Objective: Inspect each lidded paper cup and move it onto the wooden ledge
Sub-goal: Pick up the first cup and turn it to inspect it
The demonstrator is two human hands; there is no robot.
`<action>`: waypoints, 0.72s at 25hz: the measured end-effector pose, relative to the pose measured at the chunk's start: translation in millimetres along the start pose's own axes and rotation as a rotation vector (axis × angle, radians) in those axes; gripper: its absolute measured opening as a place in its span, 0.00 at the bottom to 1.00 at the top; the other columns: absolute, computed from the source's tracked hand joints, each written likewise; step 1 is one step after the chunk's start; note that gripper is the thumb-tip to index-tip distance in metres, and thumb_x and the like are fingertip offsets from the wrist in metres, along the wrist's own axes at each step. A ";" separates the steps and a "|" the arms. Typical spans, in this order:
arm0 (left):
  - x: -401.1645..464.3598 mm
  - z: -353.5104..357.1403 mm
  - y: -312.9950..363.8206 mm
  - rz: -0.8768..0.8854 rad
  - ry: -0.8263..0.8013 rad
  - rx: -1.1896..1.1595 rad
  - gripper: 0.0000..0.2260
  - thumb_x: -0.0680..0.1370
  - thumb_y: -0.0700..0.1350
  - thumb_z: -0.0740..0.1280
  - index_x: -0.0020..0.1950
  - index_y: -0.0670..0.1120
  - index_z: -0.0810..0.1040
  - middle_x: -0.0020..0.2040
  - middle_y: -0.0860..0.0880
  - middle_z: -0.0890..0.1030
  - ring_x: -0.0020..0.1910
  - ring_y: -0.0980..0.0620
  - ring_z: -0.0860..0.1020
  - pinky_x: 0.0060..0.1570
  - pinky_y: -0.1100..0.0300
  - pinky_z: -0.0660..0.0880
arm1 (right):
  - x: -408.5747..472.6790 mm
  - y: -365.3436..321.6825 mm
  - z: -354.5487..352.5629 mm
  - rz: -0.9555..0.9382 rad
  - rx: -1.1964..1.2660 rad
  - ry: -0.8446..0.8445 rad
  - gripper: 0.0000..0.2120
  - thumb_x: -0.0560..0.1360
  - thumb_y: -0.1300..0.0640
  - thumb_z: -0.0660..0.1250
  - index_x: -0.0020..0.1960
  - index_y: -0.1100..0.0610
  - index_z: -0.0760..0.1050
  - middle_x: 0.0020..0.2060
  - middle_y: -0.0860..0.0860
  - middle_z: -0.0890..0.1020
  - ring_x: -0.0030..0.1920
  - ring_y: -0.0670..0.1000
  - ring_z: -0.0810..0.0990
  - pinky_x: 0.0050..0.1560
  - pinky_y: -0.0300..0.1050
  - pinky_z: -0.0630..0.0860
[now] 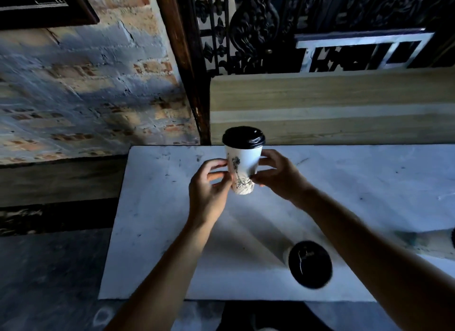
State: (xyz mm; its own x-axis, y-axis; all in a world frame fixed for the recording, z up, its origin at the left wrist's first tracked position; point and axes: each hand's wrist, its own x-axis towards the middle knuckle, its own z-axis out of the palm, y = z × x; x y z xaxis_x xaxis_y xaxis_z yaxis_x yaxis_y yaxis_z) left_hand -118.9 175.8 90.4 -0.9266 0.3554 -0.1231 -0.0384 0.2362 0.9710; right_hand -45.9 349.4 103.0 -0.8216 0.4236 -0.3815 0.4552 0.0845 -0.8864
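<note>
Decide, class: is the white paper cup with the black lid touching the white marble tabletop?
Apart. The head view shows the cup lifted between both hands, tabletop visible below its base.

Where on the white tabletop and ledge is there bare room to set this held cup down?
The wooden ledge looks bare along its visible length. The white tabletop is open left of both hands. Crowded only near-right, around the second cup and right forearm.
</note>
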 end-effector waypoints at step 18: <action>293.5 80.2 -146.0 0.087 0.119 -0.077 0.20 0.74 0.24 0.62 0.61 0.43 0.71 0.55 0.50 0.79 0.60 0.48 0.80 0.62 0.54 0.77 | 326.7 64.6 39.1 -0.356 -0.265 0.152 0.28 0.72 0.62 0.74 0.69 0.59 0.70 0.57 0.45 0.81 0.55 0.43 0.82 0.51 0.28 0.79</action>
State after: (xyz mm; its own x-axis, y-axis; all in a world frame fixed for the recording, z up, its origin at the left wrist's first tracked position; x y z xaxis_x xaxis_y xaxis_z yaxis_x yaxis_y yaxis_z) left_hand -355.3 318.2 -103.9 -0.9654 0.2604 -0.0169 0.0197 0.1371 0.9904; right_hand -298.3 457.9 -89.1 -0.8920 0.4520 -0.0054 0.2423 0.4679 -0.8499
